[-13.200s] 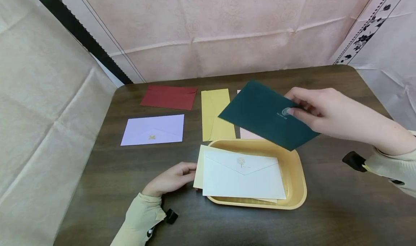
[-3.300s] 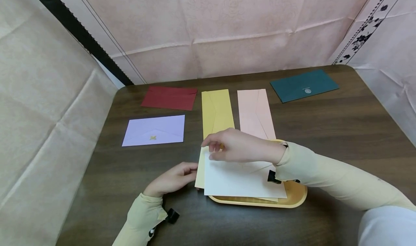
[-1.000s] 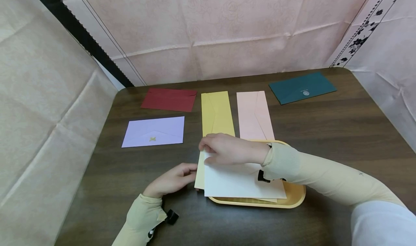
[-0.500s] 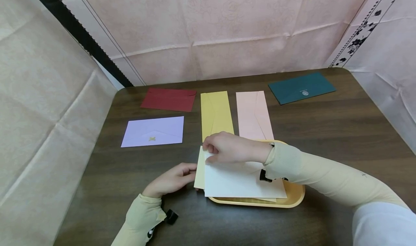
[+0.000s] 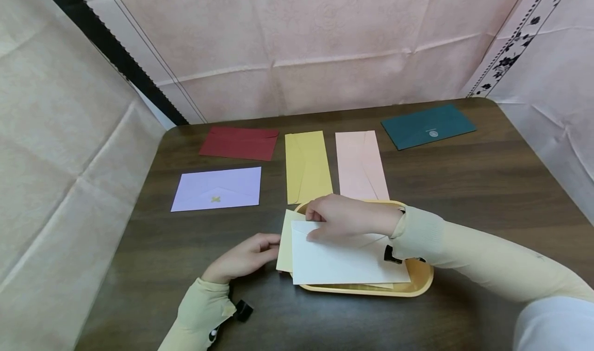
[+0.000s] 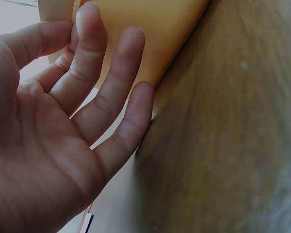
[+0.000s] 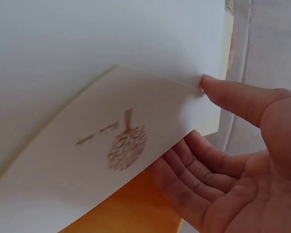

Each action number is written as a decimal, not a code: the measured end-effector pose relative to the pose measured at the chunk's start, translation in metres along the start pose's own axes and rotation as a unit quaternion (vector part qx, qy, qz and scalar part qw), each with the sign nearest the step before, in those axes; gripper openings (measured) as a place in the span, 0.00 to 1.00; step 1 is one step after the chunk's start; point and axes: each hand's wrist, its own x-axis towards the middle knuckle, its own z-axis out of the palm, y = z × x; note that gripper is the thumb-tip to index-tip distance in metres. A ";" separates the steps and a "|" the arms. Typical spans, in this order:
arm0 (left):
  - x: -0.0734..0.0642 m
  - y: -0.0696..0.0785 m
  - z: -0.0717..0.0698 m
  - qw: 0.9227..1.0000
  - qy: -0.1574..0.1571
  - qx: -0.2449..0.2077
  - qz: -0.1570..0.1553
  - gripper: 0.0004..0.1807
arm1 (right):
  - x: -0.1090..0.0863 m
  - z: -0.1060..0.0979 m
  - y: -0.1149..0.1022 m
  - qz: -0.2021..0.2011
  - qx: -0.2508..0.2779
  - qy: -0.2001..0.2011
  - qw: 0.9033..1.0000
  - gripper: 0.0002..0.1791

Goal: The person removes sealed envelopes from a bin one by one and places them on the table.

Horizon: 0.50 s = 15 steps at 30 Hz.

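My right hand pinches the upper edge of a white envelope, thumb on its face and fingers behind the edge. A brown tree print shows on its flap in the right wrist view. Beneath it lies a cream envelope, sticking out to the left. Both lie across a yellow tray. At the tray's left end, my left hand rests with fingers loosely bent and spread. In the left wrist view its fingertips are right at the tray's outer wall.
Behind the tray lie a yellow envelope and a pink envelope. To the left are a red envelope and a lilac envelope. A dark green envelope lies at the back right of the wooden table. Cloth hangs around the table.
The green envelope, held over the tray earlier, now lies at back right. My right hand has shifted slightly rightward along the white envelope and now grips its edge. The left hand stays put.
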 end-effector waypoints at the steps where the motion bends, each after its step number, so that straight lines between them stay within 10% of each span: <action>1: 0.000 0.000 0.000 1.000 0.000 0.000 0.000 0.15 | -0.002 0.000 0.002 0.004 0.002 -0.002 1.000 0.12; 15: -0.001 0.000 0.000 1.000 0.003 0.007 -0.008 0.15 | -0.023 0.002 0.014 0.049 0.011 -0.013 0.999 0.13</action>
